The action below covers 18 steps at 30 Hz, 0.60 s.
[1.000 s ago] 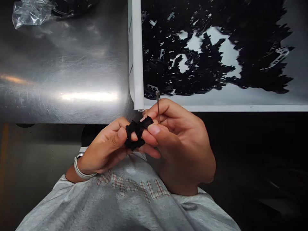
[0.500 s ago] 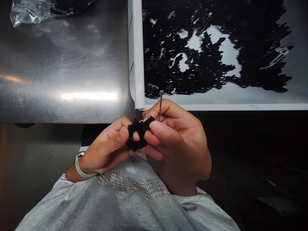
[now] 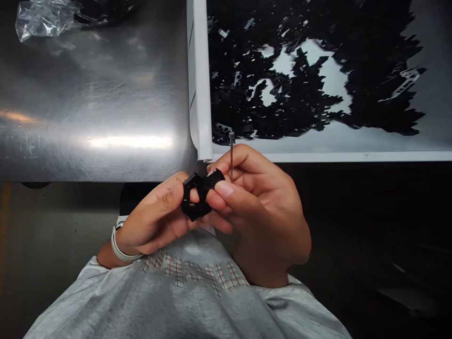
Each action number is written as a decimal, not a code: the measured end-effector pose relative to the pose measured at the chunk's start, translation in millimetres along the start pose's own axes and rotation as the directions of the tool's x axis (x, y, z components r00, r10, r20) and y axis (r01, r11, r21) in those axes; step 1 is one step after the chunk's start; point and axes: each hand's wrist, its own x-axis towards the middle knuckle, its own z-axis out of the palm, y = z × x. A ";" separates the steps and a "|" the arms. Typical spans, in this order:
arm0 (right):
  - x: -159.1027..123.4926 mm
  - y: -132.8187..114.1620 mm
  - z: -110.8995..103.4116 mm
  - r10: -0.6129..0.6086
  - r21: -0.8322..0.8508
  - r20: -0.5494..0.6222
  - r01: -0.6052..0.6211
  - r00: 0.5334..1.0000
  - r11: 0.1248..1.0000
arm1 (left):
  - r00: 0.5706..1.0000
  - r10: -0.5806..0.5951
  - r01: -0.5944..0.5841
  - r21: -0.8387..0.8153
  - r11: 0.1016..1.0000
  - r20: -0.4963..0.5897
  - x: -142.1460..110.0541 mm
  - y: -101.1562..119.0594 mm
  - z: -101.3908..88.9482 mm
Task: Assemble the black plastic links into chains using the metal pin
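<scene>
Between my hands, in front of my shirt, is a small black plastic part (image 3: 198,197) with openings through it. My left hand (image 3: 158,214) grips its left side, thumb on top. My right hand (image 3: 261,202) pinches its upper right end between thumb and fingers. A thin metal pin with a thicker head (image 3: 231,153) also sits in my right hand, standing up between the fingers; its lower end is hidden by them.
A white tray (image 3: 318,157) at the upper right holds many loose black parts (image 3: 374,70) and several light grey ones. To the left lies a scratched metal tabletop (image 3: 88,103), with a clear plastic bag (image 3: 45,19) at its far edge.
The black part has turned slightly and shifted a little left, showing its openings more clearly. The metal pin has moved slightly left with my right fingers and stands more upright.
</scene>
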 end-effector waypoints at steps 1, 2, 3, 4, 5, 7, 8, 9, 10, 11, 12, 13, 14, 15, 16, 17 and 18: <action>0.0 0.5 -0.5 0.013 0.019 0.012 -0.013 1.000 1.000 | 1.000 -0.003 0.003 -0.002 1.000 -0.007 -0.1 0.2 -0.3; 0.0 0.9 -1.2 0.026 0.037 0.021 -0.027 0.999 0.999 | 1.000 -0.006 0.006 -0.003 1.000 -0.016 -0.2 0.4 -0.6; 0.1 1.2 -1.8 0.041 0.050 0.026 -0.042 0.999 0.998 | 1.000 -0.013 0.013 -0.003 1.000 -0.025 -0.3 0.7 -0.7; 0.3 1.2 -2.3 0.052 0.059 0.026 -0.053 0.998 0.997 | 0.999 -0.019 0.019 -0.004 1.000 -0.035 -0.3 1.0 -0.6; 0.6 1.0 -2.5 0.056 0.062 0.026 -0.058 0.998 0.996 | 0.999 -0.027 0.027 -0.006 1.000 -0.042 -0.3 1.3 -0.6; 1.4 -0.1 -1.6 0.055 0.055 0.012 -0.055 0.998 0.997 | 0.998 -0.043 0.042 -0.008 0.999 -0.056 -0.4 1.6 -0.5; 1.9 -0.8 -0.6 0.054 0.042 0.000 -0.054 0.999 0.998 | 0.997 -0.051 0.051 -0.004 0.999 -0.058 -0.5 1.7 -0.5; 2.3 -1.5 0.6 0.057 0.026 -0.015 -0.056 0.998 0.998 | 0.997 -0.056 0.056 0.003 0.998 -0.055 -0.7 1.8 -0.6; 2.7 -2.0 1.9 0.058 0.007 -0.030 -0.058 0.998 0.998 | 0.997 -0.061 0.062 0.010 0.998 -0.047 -1.0 1.8 -0.8; 2.9 -2.3 3.0 0.058 -0.017 -0.048 -0.059 0.997 0.998 | 0.997 -0.068 0.068 0.017 0.998 -0.036 -1.2 1.8 -1.0; 3.1 -2.3 3.9 0.052 -0.042 -0.067 -0.055 0.996 0.998 | 0.997 -0.074 0.075 0.021 0.997 -0.027 -1.4 1.8 -1.2; 3.1 -2.1 4.3 0.039 -0.068 -0.080 -0.045 0.996 0.997 | 0.996 -0.082 0.082 0.022 0.996 -0.024 -1.5 1.8 -1.4; 3.1 -1.6 4.4 0.020 -0.092 -0.088 -0.028 0.996 0.995 | 0.996 -0.084 0.085 0.021 0.996 -0.027 -1.5 1.8 -1.5; 3.0 -1.0 4.1 -0.003 -0.113 -0.092 -0.008 0.996 0.994 | 0.996 -0.083 0.083 0.017 0.996 -0.036 -1.3 1.9 -1.5; 2.9 -0.3 3.5 -0.026 -0.129 -0.090 0.014 0.996 0.992 | 0.996 -0.078 0.078 0.010 0.997 -0.050 -0.9 1.9 -1.4; 2.8 0.2 2.9 -0.043 -0.138 -0.085 0.031 0.995 0.990 | 0.996 -0.071 0.071 0.001 0.997 -0.062 -0.5 2.0 -1.3; 2.7 0.6 2.3 -0.055 -0.144 -0.081 0.043 0.995 0.989 | 0.995 -0.068 0.067 -0.010 0.998 -0.072 -0.1 2.1 -1.0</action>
